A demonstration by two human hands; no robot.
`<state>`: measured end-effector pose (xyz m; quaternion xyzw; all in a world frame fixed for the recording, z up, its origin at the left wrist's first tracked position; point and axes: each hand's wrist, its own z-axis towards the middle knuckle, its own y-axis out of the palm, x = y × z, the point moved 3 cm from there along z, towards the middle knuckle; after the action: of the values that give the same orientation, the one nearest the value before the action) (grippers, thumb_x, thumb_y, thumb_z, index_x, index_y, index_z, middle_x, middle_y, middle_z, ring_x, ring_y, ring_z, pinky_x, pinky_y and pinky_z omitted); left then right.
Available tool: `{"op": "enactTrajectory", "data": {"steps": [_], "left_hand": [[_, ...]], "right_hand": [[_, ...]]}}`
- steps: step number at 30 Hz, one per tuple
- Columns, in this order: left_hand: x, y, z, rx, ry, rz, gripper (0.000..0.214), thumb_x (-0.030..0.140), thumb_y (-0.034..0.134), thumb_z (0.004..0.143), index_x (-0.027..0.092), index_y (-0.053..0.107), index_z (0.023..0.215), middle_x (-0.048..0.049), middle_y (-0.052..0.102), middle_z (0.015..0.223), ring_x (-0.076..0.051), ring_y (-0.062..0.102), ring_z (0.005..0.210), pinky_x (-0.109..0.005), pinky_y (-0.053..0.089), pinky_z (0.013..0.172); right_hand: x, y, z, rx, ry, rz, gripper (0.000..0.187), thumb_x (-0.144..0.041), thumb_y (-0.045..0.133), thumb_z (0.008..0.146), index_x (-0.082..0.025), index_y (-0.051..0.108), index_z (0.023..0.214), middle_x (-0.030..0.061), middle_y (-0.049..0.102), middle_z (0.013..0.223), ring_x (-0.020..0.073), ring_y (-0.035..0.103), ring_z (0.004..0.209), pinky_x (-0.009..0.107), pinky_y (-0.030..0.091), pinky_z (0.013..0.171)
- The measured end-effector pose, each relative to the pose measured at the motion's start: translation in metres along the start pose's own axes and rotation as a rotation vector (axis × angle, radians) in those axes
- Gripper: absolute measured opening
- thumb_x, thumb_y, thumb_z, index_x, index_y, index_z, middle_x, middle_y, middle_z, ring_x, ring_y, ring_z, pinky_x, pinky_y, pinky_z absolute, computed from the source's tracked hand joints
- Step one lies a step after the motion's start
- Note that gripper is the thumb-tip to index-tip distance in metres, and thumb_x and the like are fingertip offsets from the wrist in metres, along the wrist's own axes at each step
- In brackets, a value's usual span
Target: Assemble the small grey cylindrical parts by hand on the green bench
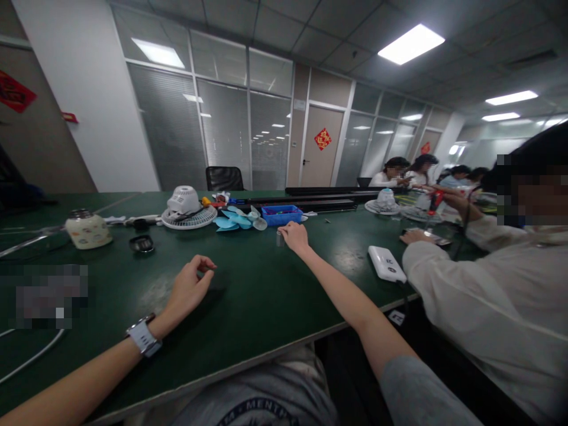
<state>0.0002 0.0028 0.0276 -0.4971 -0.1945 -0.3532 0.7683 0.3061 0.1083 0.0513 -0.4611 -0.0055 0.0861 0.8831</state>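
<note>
My left hand (pixel 189 288) rests on the green table (pixel 257 296), wrist in a white watch, thumb and forefinger pinched together; what they hold is too small to make out. My right hand (pixel 294 235) reaches further out, fingers curled over a small grey cylinder (pixel 279 238) standing on the table. Beyond it lie a blue tray of small parts (pixel 281 214), light blue fan blades (pixel 237 219) and a white fan motor on its round grille (pixel 187 210).
A cream jar (pixel 87 229) and a black ring (pixel 141 244) sit at the left. A white power bank (pixel 386 263) lies at the right, beside a co-worker's white sleeve (pixel 488 296). More people work at the far right end near another fan grille (pixel 384 204).
</note>
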Motion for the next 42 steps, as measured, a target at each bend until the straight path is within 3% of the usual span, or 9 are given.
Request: {"op": "enactTrajectory", "data": {"steps": [8,14,19,22,25,29,32,37,42], "left_hand": [[0.003,-0.002,-0.002,-0.003,0.004,0.010,0.025,0.035,0.046,0.075,0.021,0.056,0.092,-0.0033,0.063,0.090,-0.018,0.059,0.068,-0.029,0.045,0.061],[0.004,0.000,-0.002,-0.017,0.007,0.013,0.024,0.034,0.045,0.075,0.021,0.057,0.092,-0.0033,0.063,0.088,-0.019,0.059,0.069,-0.029,0.045,0.061],[0.004,-0.001,-0.003,-0.023,0.007,0.015,0.024,0.034,0.046,0.076,0.021,0.056,0.092,-0.0036,0.062,0.090,-0.018,0.059,0.069,-0.030,0.045,0.062],[0.004,-0.001,-0.003,-0.027,0.014,0.006,0.024,0.035,0.047,0.078,0.020,0.056,0.094,-0.0038,0.063,0.090,-0.018,0.058,0.070,-0.031,0.046,0.063],[0.009,0.000,-0.004,-0.042,0.063,-0.026,0.027,0.041,0.051,0.080,0.020,0.058,0.095,-0.0052,0.064,0.094,-0.020,0.060,0.077,-0.032,0.048,0.066],[0.024,0.002,-0.009,-0.045,0.182,-0.046,0.034,0.047,0.055,0.082,0.022,0.062,0.103,-0.0070,0.066,0.104,-0.023,0.060,0.093,-0.035,0.050,0.075],[0.032,0.004,-0.013,-0.048,0.272,-0.075,0.034,0.047,0.053,0.085,0.023,0.062,0.108,-0.0073,0.066,0.110,-0.024,0.060,0.102,-0.039,0.050,0.086],[0.033,0.004,-0.016,-0.075,0.248,-0.153,0.033,0.044,0.051,0.088,0.021,0.059,0.110,-0.0089,0.068,0.111,-0.025,0.064,0.103,-0.041,0.051,0.089],[0.037,0.003,-0.017,-0.099,0.263,-0.222,0.031,0.040,0.060,0.083,0.021,0.058,0.107,-0.0073,0.070,0.109,-0.023,0.068,0.097,-0.037,0.053,0.086]], "right_hand": [[0.027,-0.006,-0.005,0.106,0.011,-0.011,0.045,-0.050,0.041,0.095,-0.025,0.058,0.129,0.0104,0.060,0.121,0.0231,0.054,0.109,0.037,0.034,0.092],[0.058,0.006,-0.014,-0.089,0.140,0.089,0.050,-0.045,0.061,0.086,-0.025,0.053,0.131,0.0077,0.067,0.115,0.0236,0.061,0.105,0.036,0.043,0.090],[0.055,0.000,-0.013,-0.050,0.250,0.169,0.045,-0.037,0.067,0.082,-0.024,0.058,0.125,0.0077,0.069,0.109,0.0249,0.064,0.102,0.036,0.047,0.089],[0.033,-0.017,-0.015,0.049,0.188,0.246,0.053,-0.033,0.068,0.080,-0.022,0.054,0.130,0.0080,0.070,0.105,0.0247,0.065,0.099,0.037,0.046,0.091],[-0.013,-0.032,-0.028,0.074,0.002,0.480,0.062,-0.040,0.070,0.079,-0.025,0.048,0.135,0.0045,0.070,0.103,0.0215,0.066,0.095,0.035,0.048,0.088],[-0.088,-0.035,-0.061,-0.145,-0.330,0.810,0.076,-0.045,0.072,0.075,-0.027,0.039,0.140,0.0008,0.069,0.102,0.0177,0.067,0.090,0.031,0.049,0.085],[-0.124,-0.035,-0.084,-0.237,-0.448,0.862,0.081,-0.040,0.074,0.073,-0.029,0.034,0.143,0.0020,0.065,0.117,0.0188,0.065,0.098,0.033,0.046,0.092],[-0.139,-0.034,-0.095,-0.212,-0.488,0.869,0.089,-0.039,0.076,0.071,-0.033,0.029,0.146,0.0040,0.047,0.142,0.0226,0.057,0.117,0.036,0.041,0.100],[-0.136,-0.027,-0.094,-0.245,-0.419,0.912,0.088,-0.039,0.076,0.070,-0.030,0.030,0.145,0.0059,0.056,0.132,0.0225,0.062,0.109,0.036,0.046,0.094]]}}
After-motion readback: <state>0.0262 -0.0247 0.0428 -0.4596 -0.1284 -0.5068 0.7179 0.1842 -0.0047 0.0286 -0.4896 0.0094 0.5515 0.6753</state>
